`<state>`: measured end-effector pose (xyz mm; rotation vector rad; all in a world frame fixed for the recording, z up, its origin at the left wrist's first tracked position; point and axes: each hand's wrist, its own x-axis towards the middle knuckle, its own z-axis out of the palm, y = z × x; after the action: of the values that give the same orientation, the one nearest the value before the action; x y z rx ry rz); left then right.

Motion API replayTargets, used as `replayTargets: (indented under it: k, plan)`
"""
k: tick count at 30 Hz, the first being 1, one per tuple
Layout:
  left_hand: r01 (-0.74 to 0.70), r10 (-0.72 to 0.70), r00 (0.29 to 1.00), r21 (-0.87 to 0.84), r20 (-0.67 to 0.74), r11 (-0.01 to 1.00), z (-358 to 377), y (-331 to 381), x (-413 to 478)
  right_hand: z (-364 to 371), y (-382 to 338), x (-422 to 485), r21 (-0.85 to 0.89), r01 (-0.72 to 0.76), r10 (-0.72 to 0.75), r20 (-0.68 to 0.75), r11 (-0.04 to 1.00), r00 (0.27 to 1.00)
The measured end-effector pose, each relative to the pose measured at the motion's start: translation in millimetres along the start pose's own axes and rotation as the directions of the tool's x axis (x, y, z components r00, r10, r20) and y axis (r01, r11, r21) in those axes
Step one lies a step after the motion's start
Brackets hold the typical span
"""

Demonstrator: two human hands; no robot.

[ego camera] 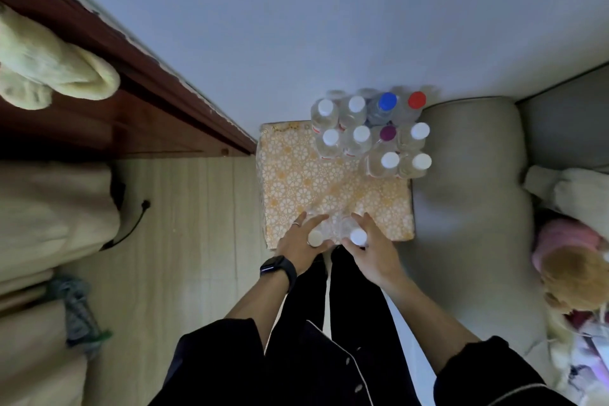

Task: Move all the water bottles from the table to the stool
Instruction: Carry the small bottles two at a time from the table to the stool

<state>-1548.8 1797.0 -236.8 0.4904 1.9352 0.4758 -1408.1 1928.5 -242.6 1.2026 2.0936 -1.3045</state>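
A square surface with an orange floral cover [296, 181] stands below me against the wall. Several clear water bottles [359, 137] stand clustered on its far right corner, most with white caps, one blue cap [387, 101], one red cap [417, 99], one purple cap [388, 133]. My left hand [301, 242] grips a white-capped bottle [315, 237] by its neck over the near edge. My right hand [370, 249] grips another white-capped bottle [358, 237] right beside it. Both bottles' bodies are blurred.
A grey sofa arm [468, 175] flanks the covered surface on the right, with a doll [573, 267] further right. A dark wooden frame [131, 69] runs along the left wall, a pale towel [49, 69] draped on it. Light wood floor [184, 241] lies to the left.
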Motion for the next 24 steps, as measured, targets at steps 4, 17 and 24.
replayTargets:
  k: [4, 17, 24]
  plan:
    - [0.033, -0.033, 0.999, -0.003, -0.017, 0.999, -3.0, -2.1, 5.3, -1.4, 5.1, 1.2, -0.025, 0.039, -0.038, 0.022, 0.999, 0.999]
    - [-0.007, 0.032, 0.985, 0.146, -0.172, 0.989, -8.4, -3.6, -21.1, -34.5, -26.1, -7.4, -0.455, 0.003, 0.009, 0.025, 0.890, 1.000]
    - [-0.058, 0.076, 0.976, 0.093, -0.206, 0.994, -18.9, 32.3, 1.7, -49.8, -51.1, 7.7, -0.320, -0.008, -0.029, -0.109, 0.947, 0.994]
